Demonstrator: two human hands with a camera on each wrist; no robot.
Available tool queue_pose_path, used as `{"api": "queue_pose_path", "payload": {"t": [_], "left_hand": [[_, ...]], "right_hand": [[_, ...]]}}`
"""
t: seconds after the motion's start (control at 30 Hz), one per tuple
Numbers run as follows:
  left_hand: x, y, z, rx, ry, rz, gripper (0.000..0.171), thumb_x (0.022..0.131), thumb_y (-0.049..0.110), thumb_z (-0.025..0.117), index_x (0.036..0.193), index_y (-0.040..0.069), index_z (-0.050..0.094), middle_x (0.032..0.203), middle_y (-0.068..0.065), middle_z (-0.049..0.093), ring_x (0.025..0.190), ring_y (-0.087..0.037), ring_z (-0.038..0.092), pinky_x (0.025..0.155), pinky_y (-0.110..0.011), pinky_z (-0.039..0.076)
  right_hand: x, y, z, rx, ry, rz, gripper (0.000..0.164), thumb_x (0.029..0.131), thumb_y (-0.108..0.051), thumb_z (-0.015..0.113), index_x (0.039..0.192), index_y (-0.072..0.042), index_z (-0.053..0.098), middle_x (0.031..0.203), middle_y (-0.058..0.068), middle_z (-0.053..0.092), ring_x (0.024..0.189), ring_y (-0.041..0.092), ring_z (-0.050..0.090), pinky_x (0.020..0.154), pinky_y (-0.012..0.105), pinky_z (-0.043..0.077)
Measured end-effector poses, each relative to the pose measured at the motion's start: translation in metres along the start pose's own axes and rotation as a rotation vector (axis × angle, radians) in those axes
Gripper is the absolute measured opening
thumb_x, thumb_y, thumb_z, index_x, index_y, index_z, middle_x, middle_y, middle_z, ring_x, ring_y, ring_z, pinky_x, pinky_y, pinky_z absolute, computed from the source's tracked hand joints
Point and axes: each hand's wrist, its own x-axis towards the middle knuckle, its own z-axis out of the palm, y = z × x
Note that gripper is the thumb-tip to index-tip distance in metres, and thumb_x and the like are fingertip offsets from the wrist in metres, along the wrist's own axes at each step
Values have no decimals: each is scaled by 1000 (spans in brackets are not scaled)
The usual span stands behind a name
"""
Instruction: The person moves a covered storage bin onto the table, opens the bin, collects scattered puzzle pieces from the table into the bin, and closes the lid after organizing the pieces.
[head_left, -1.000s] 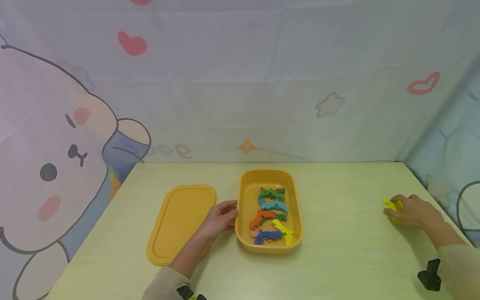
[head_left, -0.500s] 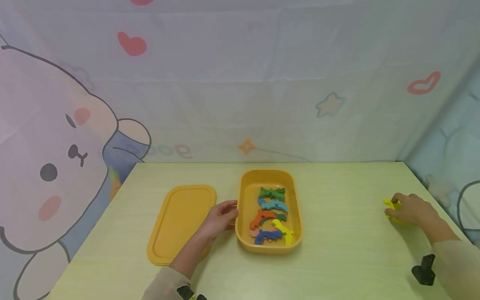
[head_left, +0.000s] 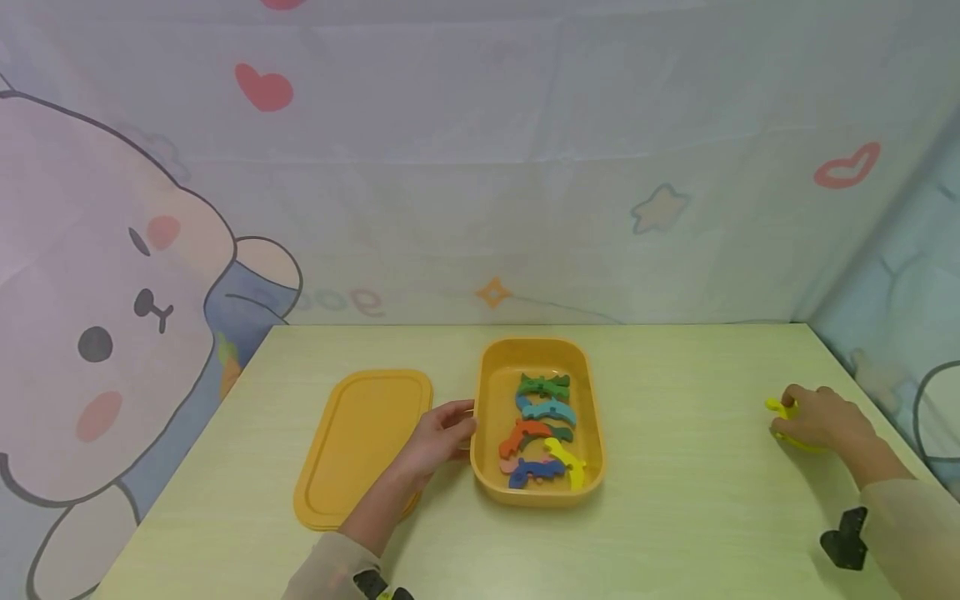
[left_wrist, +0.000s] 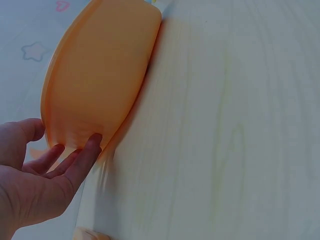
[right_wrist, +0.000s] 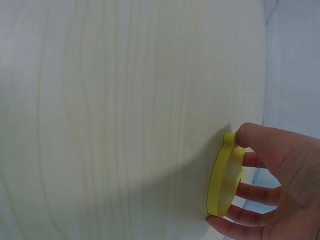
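At the right side of the table, my right hand (head_left: 828, 421) grips a curved yellow piece (right_wrist: 223, 177) between thumb and fingers. The piece looks like a flat toy animal shape; the hand covers part of it. My left hand (head_left: 435, 440) touches the left outer wall of a yellow-orange box (head_left: 540, 498), thumb near the rim and fingers spread along the side, as the left wrist view shows. Inside the box lie several coloured pieces, among them a green piece (head_left: 545, 387), a light blue piece (head_left: 551, 410), an orange-red piece (head_left: 519, 435), a dark blue piece (head_left: 537, 472) and another yellow piece (head_left: 567, 461).
A flat yellow-orange lid (head_left: 365, 433) lies left of the box, partly behind the left forearm. The pale wood-grain table (head_left: 675, 508) runs back to a printed cloth (head_left: 570, 200). Another cloth hangs along the right side.
My right wrist and forearm have shifted slightly left, and the yellow piece has turned a little under the fingers. My left hand and the box have stayed put.
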Motion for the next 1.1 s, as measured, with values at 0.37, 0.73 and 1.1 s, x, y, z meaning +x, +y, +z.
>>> {"api": "queue_pose_path", "payload": {"t": [0.37, 0.73, 1.1], "left_hand": [[1, 0, -1, 9, 2, -6, 44, 94, 16, 50, 134, 1, 44, 124, -20, 53, 97, -27, 63, 77, -36, 55], [2, -2, -1, 6, 2, 7, 43, 94, 16, 50, 134, 2, 44, 125, -19, 53, 97, -25, 63, 78, -37, 55], [1, -1, 0, -1, 0, 12, 43, 94, 15, 50, 134, 0, 43, 126, -21, 53, 98, -28, 63, 78, -38, 54]], "right_hand": [[-1, 0, -1, 5, -25, 16, 46, 79, -30, 57, 106, 6, 50, 88, 28, 51, 73, 37, 50, 58, 49, 42], [-1, -8, -4, -13, 2, -23, 42, 77, -28, 59, 104, 3, 53, 87, 26, 52, 70, 36, 51, 57, 47, 42], [2, -22, -9, -22, 44, -74, 38, 77, -28, 59, 103, 0, 55, 87, 23, 51, 63, 28, 48, 53, 40, 41]]}}
